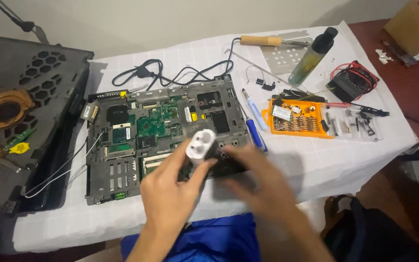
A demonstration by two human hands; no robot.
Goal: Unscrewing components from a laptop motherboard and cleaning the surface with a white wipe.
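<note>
Centrally, the left hand (170, 194) is clamped on a small white oblong plastic device with two round recesses (200, 144), thumb and fingers pinching its lower end. The device is held above the front edge of the opened grey laptop chassis with its green circuit board exposed (146, 126). The right hand (258, 182) is motion-blurred just beside the device, over the chassis corner; whether its fingers are apart or together cannot be told.

The chassis lies on a table covered with a white checked cloth (316, 160). Right of it lie two blue-handled screwdrivers (254, 121) and an orange tray of screwdriver bits (297, 119). Farther back lie a wooden-handled soldering iron (267, 41), a black-capped bottle (312, 56) and a coiled black cable (170, 73). A dark perforated laptop cover (25, 121) lies at the left. A pale wall (170, 19) stands behind the table.
</note>
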